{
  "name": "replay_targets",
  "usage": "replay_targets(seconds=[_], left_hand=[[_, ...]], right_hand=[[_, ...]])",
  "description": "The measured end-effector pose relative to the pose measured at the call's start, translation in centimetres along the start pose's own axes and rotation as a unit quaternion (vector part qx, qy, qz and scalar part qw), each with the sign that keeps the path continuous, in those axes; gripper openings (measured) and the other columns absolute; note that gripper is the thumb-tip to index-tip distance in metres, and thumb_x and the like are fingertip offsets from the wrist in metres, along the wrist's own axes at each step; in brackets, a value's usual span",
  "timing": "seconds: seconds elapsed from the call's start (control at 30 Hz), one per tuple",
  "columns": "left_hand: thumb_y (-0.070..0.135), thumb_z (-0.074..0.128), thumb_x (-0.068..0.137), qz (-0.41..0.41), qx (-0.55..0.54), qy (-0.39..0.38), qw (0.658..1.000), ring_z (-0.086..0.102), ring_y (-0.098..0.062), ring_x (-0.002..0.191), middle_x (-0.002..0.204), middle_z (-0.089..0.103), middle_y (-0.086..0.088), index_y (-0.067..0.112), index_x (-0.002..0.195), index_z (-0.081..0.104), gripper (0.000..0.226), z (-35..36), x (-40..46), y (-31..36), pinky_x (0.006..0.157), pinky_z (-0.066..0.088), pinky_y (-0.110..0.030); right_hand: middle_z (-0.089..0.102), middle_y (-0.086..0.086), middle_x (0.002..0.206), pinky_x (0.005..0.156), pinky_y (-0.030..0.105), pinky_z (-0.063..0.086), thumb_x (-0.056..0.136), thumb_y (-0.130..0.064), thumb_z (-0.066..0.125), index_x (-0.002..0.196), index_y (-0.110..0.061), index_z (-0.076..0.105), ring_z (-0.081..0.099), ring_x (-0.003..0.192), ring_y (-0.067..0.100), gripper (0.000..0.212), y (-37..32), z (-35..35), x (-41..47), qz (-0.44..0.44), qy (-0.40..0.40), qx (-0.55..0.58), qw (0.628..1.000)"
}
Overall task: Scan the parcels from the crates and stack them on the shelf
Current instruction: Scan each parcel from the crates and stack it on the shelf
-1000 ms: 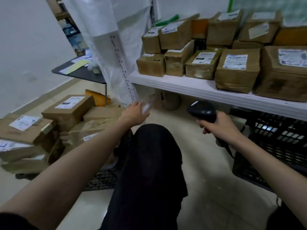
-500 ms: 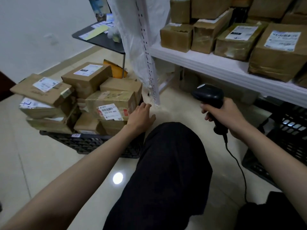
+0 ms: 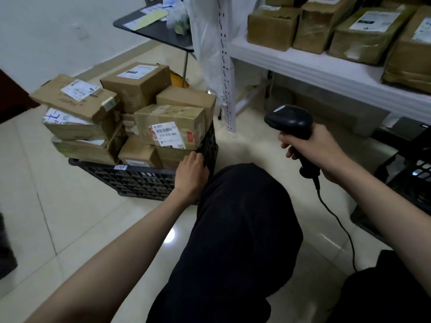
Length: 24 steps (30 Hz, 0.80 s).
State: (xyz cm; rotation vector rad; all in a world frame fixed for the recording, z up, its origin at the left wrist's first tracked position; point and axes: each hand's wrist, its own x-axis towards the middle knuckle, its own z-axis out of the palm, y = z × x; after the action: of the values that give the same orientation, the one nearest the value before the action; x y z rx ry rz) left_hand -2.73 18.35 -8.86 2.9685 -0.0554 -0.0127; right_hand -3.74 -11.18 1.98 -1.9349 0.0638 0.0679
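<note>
Since a second ago the left hand (image 3: 192, 170) has left the hanging white plastic sheet (image 3: 205, 43) and come down to the near corner of the black crate (image 3: 140, 180); its fingers curl over the crate's rim, just below the front parcel (image 3: 170, 127) with the red-and-white barcode label. The view has dropped with it, from the shelf down to the floor. The right hand (image 3: 312, 150) has stayed wrapped round the grip of the black barcode scanner (image 3: 290, 122), held up and apart from the crate, its cable trailing to the floor.

The crate sits on the tiled floor to the person's left, heaped with brown cardboard parcels above its rim. The white shelf (image 3: 326, 73) runs along the upper right and already carries several labelled boxes (image 3: 368, 31). A second dark crate (image 3: 415, 183) shows at the right edge.

This reads as the turn from shelf back to supply: probably the hand is steadying or pulling the crate nearer, or about to lift the front parcel. Its label faces the person, so it looks easiest to scan next.
</note>
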Motion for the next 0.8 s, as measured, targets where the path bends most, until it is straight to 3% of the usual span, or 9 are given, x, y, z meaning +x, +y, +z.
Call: replay_targets(seconds=[0.13,0.37,0.67,0.8], left_hand=[[0.019,0.057,0.099,-0.043,-0.004,0.012,0.999,0.053,-0.038,0.111,0.12,0.052,-0.018,0.002,0.117,0.052,0.026,1.4,-0.3,-1.9,0.092,0.041,-0.044],[0.019,0.056,0.1,-0.06,0.021,-0.071,0.995,0.058,-0.043,0.114,0.125,0.06,-0.023,-0.001,0.122,0.052,0.03,2.9,1.7,-3.7,0.092,0.043,-0.045],[0.023,0.062,0.1,-0.043,0.004,-0.008,0.999,0.062,-0.041,0.106,0.112,0.067,-0.021,0.004,0.111,0.056,0.023,4.2,2.0,-4.3,0.087,0.04,-0.044],[0.012,0.062,0.094,-0.028,-0.021,0.026,0.999,0.062,-0.042,0.1,0.106,0.068,-0.023,0.001,0.108,0.059,0.018,4.8,2.0,-2.6,0.084,0.04,-0.046]], right_hand=[[0.073,0.008,0.083,0.061,0.028,0.053,0.091,-0.019,0.072,0.095,-0.016,0.071,0.066,0.062,0.017,0.005,0.0,-0.1,-0.1,0.007,0.011,0.004,1.0],[0.074,0.011,0.087,0.064,0.032,0.054,0.091,-0.019,0.072,0.101,-0.011,0.071,0.066,0.065,0.019,0.013,0.9,-0.1,0.1,0.019,-0.003,-0.003,1.0],[0.074,0.007,0.084,0.062,0.028,0.053,0.092,-0.02,0.072,0.095,-0.012,0.071,0.066,0.063,0.017,0.008,1.7,-1.2,-0.4,0.034,0.009,-0.001,0.999],[0.072,0.009,0.084,0.061,0.029,0.052,0.093,-0.018,0.071,0.096,-0.012,0.071,0.065,0.063,0.017,0.008,1.8,-2.0,-1.2,0.033,0.011,0.01,0.999]])
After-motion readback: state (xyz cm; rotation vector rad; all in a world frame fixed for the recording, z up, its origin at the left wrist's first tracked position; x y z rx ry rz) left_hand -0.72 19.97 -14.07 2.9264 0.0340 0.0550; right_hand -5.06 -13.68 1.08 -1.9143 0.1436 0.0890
